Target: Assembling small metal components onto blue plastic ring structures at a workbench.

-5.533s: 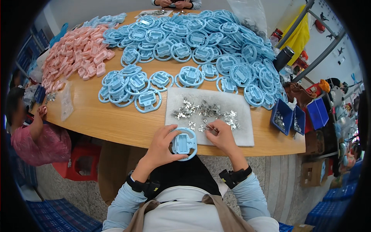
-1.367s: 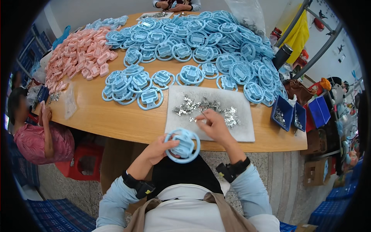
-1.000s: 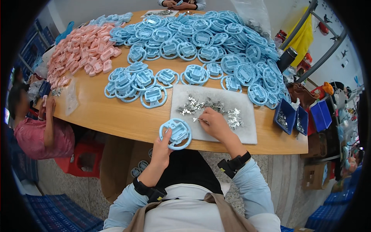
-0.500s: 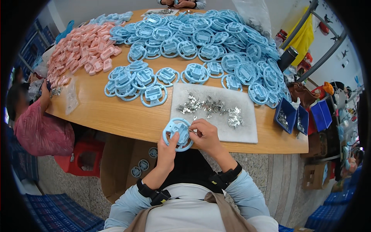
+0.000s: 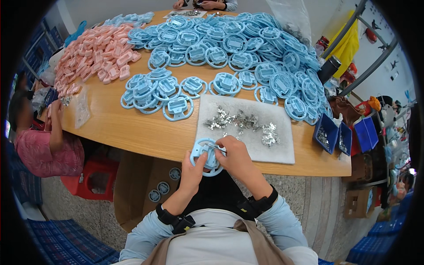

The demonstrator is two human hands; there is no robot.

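My left hand (image 5: 191, 176) grips a light blue plastic ring-shaped part (image 5: 200, 147) at the table's front edge, its thumb pressed on the raised centre. Over the right side of the same part, my right hand (image 5: 236, 158) is closed in a pinch. A slim dark metal thing (image 5: 221, 150) shows at its fingertips, too small to name surely. Just beyond both hands lies a white foam-like mat (image 5: 282, 152), which bears loose heaps of small shiny metal pieces (image 5: 242, 119).
Blue ring parts (image 5: 234, 43) pile high across the far side; pink plastic parts (image 5: 97, 53) heap at far left. Blue bins (image 5: 324, 132) of metal pieces stand right. Below the table, a cardboard box (image 5: 132, 190) holds several ring parts. A person in pink (image 5: 48, 152) sits left; another works opposite.
The ring part and both my hands have shifted slightly right. My right fingers now reach further over the part. The person at left has moved an arm; the one opposite has spread their hands apart.
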